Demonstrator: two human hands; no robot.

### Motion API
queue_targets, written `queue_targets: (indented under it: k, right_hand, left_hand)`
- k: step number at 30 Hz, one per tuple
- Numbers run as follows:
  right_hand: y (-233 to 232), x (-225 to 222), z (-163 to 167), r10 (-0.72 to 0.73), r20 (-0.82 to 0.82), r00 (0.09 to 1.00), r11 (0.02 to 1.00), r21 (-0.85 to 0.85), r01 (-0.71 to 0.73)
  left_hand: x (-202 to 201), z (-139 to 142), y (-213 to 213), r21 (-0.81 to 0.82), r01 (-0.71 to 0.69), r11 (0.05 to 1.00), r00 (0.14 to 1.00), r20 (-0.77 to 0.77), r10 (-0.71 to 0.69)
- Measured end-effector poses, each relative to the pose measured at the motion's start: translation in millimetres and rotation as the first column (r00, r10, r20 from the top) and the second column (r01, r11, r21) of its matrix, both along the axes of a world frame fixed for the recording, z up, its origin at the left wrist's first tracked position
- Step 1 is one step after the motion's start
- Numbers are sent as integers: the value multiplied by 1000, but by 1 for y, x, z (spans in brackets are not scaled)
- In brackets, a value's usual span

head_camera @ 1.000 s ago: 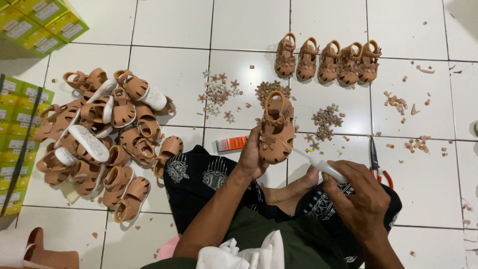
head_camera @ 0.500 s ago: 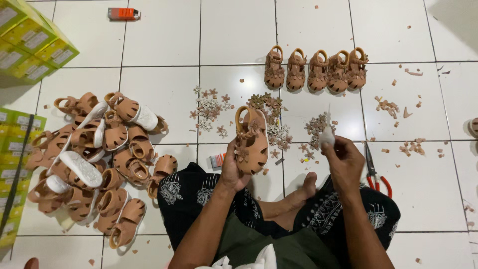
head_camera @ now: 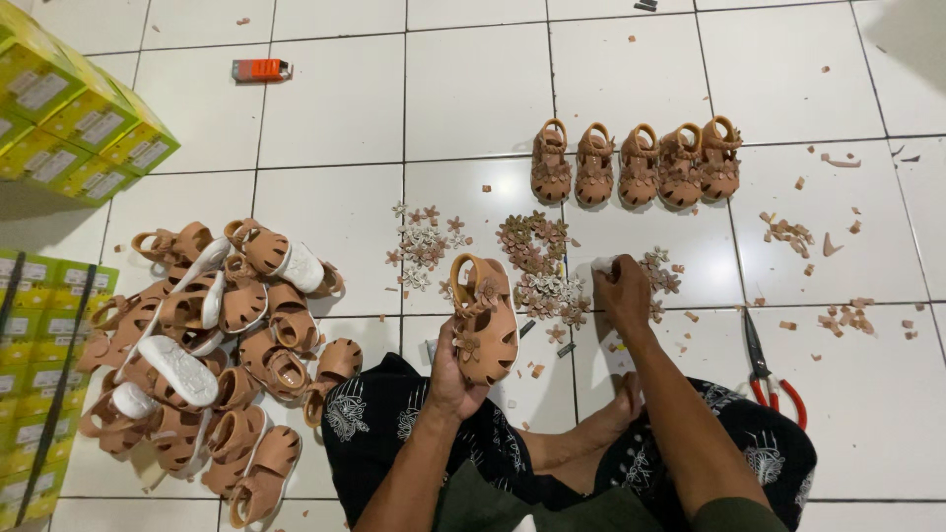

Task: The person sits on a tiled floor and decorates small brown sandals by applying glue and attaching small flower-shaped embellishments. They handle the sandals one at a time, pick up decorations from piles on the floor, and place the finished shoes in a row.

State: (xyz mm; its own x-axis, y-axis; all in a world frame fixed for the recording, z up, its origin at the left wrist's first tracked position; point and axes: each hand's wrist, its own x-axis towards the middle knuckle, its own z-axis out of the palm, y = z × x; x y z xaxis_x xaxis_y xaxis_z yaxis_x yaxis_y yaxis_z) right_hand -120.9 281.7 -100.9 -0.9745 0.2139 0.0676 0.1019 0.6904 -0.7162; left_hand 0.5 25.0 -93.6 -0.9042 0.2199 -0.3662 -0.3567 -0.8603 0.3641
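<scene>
A: Left hand (head_camera: pixel 455 379) closed around heel end of one small tan sandal (head_camera: pixel 485 317), toe pointing away, upper turned toward the camera. Held up off the white floor tiles (head_camera: pixel 335 99), above the lap, apparently to keep the strap face exposed.

B: Right hand (head_camera: pixel 623 293)?

A: Fingers curled downward beside loose heap of small flower-shaped trims (head_camera: pixel 537 266), pinching something white and thin. Cannot tell what. Reached forward over the crossed legs, just right of the held sandal.

B: Material notes on the sandal?

A: Moulded, matte, rubbery-looking; closed rounded toe with cut-out slots, looped back strap. Flower trims on the upper, same tan-brown tone.

B: Layout around?

A: Five matching sandals in a neat row (head_camera: pixel 636 163) farther out, heels away, touching side by side; likely set apart as a sorted lot. Jumbled pile of sandals (head_camera: pixel 212 345) at left, some flipped with pale soles showing. Second, paler scatter of flower trims (head_camera: pixel 424 246) left of the main heap.

B: Tools, debris?

A: Red-handled scissors (head_camera: pixel 767 365) flat on tile at right, within reach. Tan offcut scraps (head_camera: pixel 788 234) scattered beyond. Orange lighter (head_camera: pixel 261 69) well apart, far left. Yellow-green cartons (head_camera: pixel 69 108) stacked along left edge.
</scene>
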Motion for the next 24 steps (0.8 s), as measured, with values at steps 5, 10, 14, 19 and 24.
queue_targets:
  k: [5,10,14,19,24]
  right_hand:
    - [2,-2,0,24,-16,1000,1000,-6,-24]
    - [12,24,-1,26,-141,990,999,-31,-31]
    - [30,54,9,-91,-58,994,995,-53,88]
    - [55,101,28,-278,219,935,948,-94,303]
    - [51,142,27,-160,56,986,986,49,157]
  left_hand:
    - [2,5,7,-42,0,999,1000,1,0]
    - [17,3,6,-15,-1,1000,1000,-28,1]
    - [31,1,1,54,25,998,999,-39,-23]
    - [53,5,1,49,75,996,994,-85,-71]
    - [81,9,5,31,59,998,997,-52,-57]
